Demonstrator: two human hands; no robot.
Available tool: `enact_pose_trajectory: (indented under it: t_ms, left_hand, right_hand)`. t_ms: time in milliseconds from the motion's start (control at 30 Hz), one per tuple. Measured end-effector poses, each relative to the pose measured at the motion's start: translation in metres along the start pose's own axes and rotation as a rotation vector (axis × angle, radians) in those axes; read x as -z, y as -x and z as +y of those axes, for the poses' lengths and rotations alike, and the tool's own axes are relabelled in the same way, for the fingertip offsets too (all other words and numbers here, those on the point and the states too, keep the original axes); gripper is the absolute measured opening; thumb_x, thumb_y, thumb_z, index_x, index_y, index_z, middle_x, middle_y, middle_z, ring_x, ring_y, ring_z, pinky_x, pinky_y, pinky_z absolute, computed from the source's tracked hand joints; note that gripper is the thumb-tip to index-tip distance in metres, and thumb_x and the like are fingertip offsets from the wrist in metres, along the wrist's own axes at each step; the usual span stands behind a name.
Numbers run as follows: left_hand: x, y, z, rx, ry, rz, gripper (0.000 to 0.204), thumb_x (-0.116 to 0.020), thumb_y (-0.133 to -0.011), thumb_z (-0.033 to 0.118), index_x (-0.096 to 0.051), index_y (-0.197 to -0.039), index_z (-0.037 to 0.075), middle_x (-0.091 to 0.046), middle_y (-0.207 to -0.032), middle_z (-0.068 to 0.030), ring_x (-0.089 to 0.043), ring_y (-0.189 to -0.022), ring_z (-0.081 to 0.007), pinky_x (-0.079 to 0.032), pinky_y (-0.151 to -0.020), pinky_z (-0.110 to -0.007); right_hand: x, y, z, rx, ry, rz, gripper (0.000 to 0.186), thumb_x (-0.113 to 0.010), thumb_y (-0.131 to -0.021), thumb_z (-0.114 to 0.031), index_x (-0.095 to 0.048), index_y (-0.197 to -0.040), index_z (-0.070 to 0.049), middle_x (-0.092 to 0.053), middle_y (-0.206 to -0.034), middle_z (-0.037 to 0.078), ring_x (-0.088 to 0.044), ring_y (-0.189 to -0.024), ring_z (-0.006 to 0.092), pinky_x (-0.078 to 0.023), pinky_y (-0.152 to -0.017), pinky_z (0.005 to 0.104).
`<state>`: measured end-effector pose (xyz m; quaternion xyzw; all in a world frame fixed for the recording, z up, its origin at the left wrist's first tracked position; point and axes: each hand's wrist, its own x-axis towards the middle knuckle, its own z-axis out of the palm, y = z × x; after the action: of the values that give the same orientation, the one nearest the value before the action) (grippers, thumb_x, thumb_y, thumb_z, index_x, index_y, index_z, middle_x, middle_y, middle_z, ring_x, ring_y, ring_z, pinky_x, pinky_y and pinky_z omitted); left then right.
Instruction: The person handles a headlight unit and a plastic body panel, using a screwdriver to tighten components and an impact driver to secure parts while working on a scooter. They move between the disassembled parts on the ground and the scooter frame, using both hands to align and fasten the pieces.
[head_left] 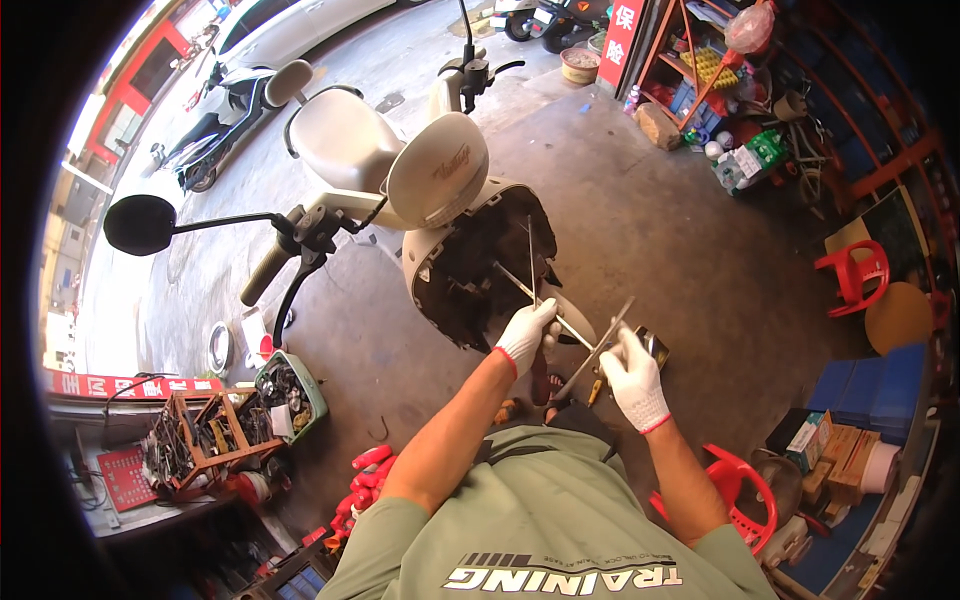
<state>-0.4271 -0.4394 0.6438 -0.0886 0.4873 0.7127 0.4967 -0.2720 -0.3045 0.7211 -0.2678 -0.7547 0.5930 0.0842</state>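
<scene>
My left hand (527,338), in a white glove with a red cuff, is closed around a thin pale rod (574,331). A second thin strand (532,255) rises from the same grip toward the scooter's opened front. My right hand (636,380), gloved alike, pinches a long, flat grey metal bar (615,322) that slants across the rod's lower end; its exact kind is unclear. Both hands are in front of the cream scooter's dark front cavity (470,270). Above that cavity sits a cream front cover (440,170).
A black mirror (140,225) and handlebar grip (265,275) jut out left. A yellow-handled tool (596,391) lies on the floor below my hands. Red stools (740,495) stand at right, and a green tray of parts (300,390) is at left. Shelving (690,70) lines the far right.
</scene>
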Motion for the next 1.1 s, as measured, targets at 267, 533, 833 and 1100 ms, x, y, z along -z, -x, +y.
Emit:
enact_pose_trajectory:
  t_ms: [267, 533, 833, 1100]
  left_hand:
    - [0.001, 0.002, 0.005, -0.002, -0.005, 0.024, 0.023, -0.054, -0.104, 0.033, -0.058, -0.094, 0.013, -0.054, -0.066, 0.0043, -0.043, -0.051, -0.0073, -0.037, -0.05, -0.025]
    - [0.002, -0.003, 0.007, 0.0, -0.006, 0.032, 0.023, -0.053, -0.105, 0.033, -0.058, -0.096, 0.013, -0.054, -0.066, 0.004, -0.043, -0.05, -0.0083, -0.037, -0.05, -0.025]
    - [0.008, -0.006, 0.009, -0.007, 0.019, 0.025, 0.022, -0.053, -0.105, 0.033, -0.058, -0.096, 0.013, -0.056, -0.066, 0.0045, -0.045, -0.05, -0.0071, -0.037, -0.05, -0.025]
    - [0.006, -0.005, 0.011, 0.004, 0.051, 0.035, 0.023, -0.054, -0.105, 0.033, -0.059, -0.094, 0.013, -0.056, -0.066, 0.0044, -0.044, -0.049, -0.0065, -0.037, -0.05, -0.024]
  right_hand:
    - [0.002, 0.007, -0.001, -0.126, 0.361, -0.423, 0.044, -0.062, -0.092, -0.017, -0.061, -0.133, -0.002, -0.072, -0.091, 0.016, -0.069, -0.082, 0.0188, -0.054, -0.081, 0.032]
    - [-0.014, 0.02, -0.026, 0.05, 0.244, -0.532, 0.036, -0.06, -0.093, -0.01, -0.062, -0.128, 0.001, -0.072, -0.097, 0.021, -0.071, -0.092, 0.0288, -0.055, -0.082, 0.0327]
    - [-0.015, 0.019, -0.024, 0.12, -0.043, -0.184, 0.049, -0.063, -0.092, -0.006, -0.052, -0.139, 0.003, -0.065, -0.079, 0.011, -0.065, -0.071, 0.0131, -0.055, -0.067, 0.0313]
    - [0.0, -0.001, 0.017, -0.093, 0.02, -0.058, 0.049, -0.057, -0.096, -0.005, -0.049, -0.144, 0.0, -0.063, -0.08, 0.002, -0.057, -0.068, 0.009, -0.05, -0.062, 0.0261]
